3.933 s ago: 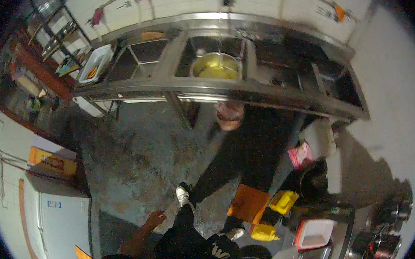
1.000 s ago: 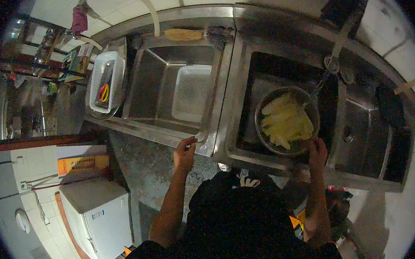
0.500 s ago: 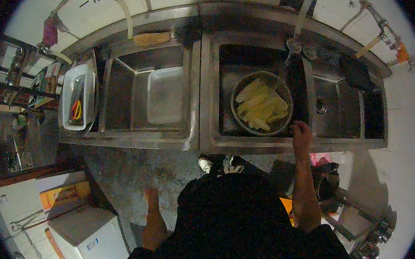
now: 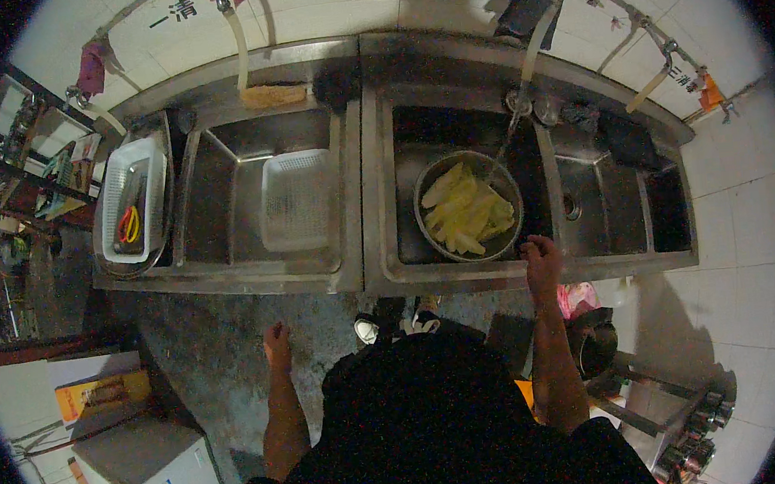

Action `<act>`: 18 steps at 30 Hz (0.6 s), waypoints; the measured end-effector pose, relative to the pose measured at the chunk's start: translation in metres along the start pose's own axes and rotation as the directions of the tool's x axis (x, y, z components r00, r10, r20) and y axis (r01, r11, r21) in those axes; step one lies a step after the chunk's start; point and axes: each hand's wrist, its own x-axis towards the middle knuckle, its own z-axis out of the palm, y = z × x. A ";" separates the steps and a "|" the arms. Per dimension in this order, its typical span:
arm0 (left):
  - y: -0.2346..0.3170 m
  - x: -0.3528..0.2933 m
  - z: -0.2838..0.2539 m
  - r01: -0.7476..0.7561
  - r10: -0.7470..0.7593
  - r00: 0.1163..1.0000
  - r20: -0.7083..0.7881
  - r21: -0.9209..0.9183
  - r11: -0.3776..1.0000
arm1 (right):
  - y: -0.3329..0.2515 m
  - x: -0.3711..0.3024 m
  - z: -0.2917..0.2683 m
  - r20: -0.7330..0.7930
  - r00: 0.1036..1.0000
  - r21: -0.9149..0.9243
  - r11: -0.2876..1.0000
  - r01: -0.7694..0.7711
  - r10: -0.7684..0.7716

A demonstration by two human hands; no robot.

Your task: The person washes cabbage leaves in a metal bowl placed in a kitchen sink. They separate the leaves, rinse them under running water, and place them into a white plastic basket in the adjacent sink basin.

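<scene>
A round metal bowl point(image 4: 423, 230) sits in the right-hand sink basin, filled with pale yellow-green leafy vegetable pieces point(image 4: 467, 207). A water stream point(image 4: 509, 134) runs down from a hose at the back toward the bowl's far right side. My right hand point(image 4: 542, 261) is over the sink's front edge, just right of the bowl and apart from it, fingers loosely bent and holding nothing visible. My left hand point(image 4: 277, 347) hangs over the floor in front of the left sink, its fingers loosely bent, small and dim, with nothing seen in it.
A white plastic basket point(image 4: 296, 201) lies in the left basin. Farther left, another white basket point(image 4: 129, 158) holds scissors with red and yellow handles point(image 4: 130, 225). A smaller basin point(image 4: 586, 188) adjoins on the right. Behind me stand a white cabinet point(image 4: 164, 478) and a dark pan point(image 4: 595, 345).
The view has shifted, so the sinks sit a little lower and farther left. My right hand stays near the bowl's right side; my left hand has risen slightly in the picture.
</scene>
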 end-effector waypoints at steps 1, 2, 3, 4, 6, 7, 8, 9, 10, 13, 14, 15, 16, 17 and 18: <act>0.004 -0.001 -0.002 -0.007 0.006 1.000 0.015 0.056 0.998 | -0.002 0.000 0.001 -0.004 0.999 0.014 0.999 -0.044 0.044; 0.006 0.000 -0.002 -0.003 0.002 1.000 0.017 0.062 0.998 | -0.002 0.000 0.000 -0.010 0.996 0.029 0.996 -0.088 0.088; 0.005 -0.003 -0.004 -0.069 0.069 0.998 0.005 0.097 0.993 | -0.001 -0.001 0.000 -0.035 0.998 0.011 0.999 -0.047 0.047; 0.001 -0.006 -0.006 0.047 -0.048 0.999 0.018 0.082 0.996 | 0.002 -0.002 -0.001 -0.059 0.998 -0.008 1.000 -0.009 0.009; -0.014 -0.013 -0.010 0.134 -0.136 0.991 0.008 0.103 0.986 | 0.009 -0.006 -0.005 -0.076 0.997 -0.015 1.000 0.013 -0.014; -0.023 -0.017 -0.012 0.164 -0.167 0.986 0.008 0.149 0.975 | 0.012 -0.009 -0.007 -0.071 0.997 -0.001 1.000 -0.002 0.002; -0.033 -0.020 -0.014 0.189 -0.197 0.980 0.020 0.201 0.961 | 0.015 -0.012 -0.010 -0.062 0.998 0.008 1.000 -0.028 0.028; -0.043 -0.023 -0.018 0.205 -0.224 0.974 0.031 0.298 0.932 | 0.017 -0.015 -0.013 -0.068 0.997 0.009 0.999 -0.040 0.041; -0.052 -0.025 -0.021 0.185 -0.215 0.975 0.055 0.334 0.924 | 0.019 -0.018 -0.016 -0.069 0.996 0.006 0.998 -0.063 0.063; -0.068 -0.025 -0.026 0.172 -0.230 0.962 0.145 0.331 0.928 | 0.020 -0.026 -0.023 -0.117 0.987 0.133 0.986 -0.095 0.111; -0.070 -0.023 -0.026 0.206 -0.257 0.948 0.186 0.255 0.945 | 0.020 -0.027 -0.024 -0.136 0.983 0.198 0.976 -0.093 0.121; -0.070 -0.021 -0.026 0.135 -0.180 0.967 0.178 0.239 0.962 | 0.019 -0.029 -0.025 -0.137 0.983 0.162 0.982 -0.102 0.125; -0.068 -0.017 -0.023 0.063 -0.102 0.980 0.168 0.225 0.972 | 0.019 -0.030 -0.026 -0.135 0.983 0.126 0.986 -0.111 0.128; -0.065 -0.014 -0.021 0.047 -0.081 0.984 0.157 0.211 0.976 | 0.018 -0.031 -0.025 -0.110 0.985 0.090 0.988 -0.125 0.135; -0.062 -0.008 -0.017 0.032 -0.058 0.989 0.135 0.193 0.981 | 0.018 -0.030 -0.025 -0.122 0.987 0.105 0.991 -0.089 0.102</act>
